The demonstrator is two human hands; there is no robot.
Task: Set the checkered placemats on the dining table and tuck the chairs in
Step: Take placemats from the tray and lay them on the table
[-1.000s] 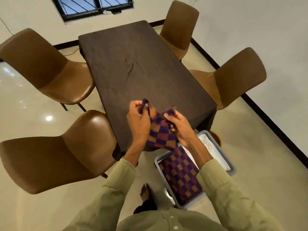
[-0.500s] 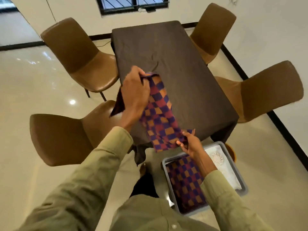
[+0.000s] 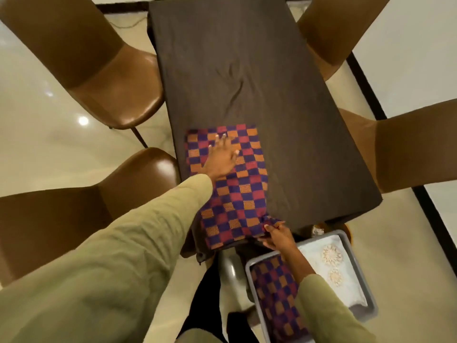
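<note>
A purple, red and orange checkered placemat [image 3: 244,194] lies spread on the near left part of the dark dining table [image 3: 247,70], its near end hanging over the table's edge. My left hand [image 3: 221,157] rests flat on the mat's far half, fingers apart. My right hand [image 3: 278,237] pinches the mat's near right corner at the table's edge. More checkered placemats [image 3: 274,293] lie folded in a grey tray [image 3: 362,273] on the floor beside my feet. Several brown chairs stand pulled out: two on the left [image 3: 99,70] [image 3: 74,214] and two on the right [image 3: 331,28] [image 3: 415,144].
White embroidered cloths [image 3: 331,266] fill the tray's right half. A black skirting line [image 3: 371,100] marks the wall close behind the right chairs. Glossy cream floor [image 3: 49,149] spreads to the left. The tablecloth has a crease [image 3: 235,80] at the centre.
The mat was held bunched in the air; now it is laid out flat on the table. My left hand went forward and opened onto it, while my right hand kept the near corner.
</note>
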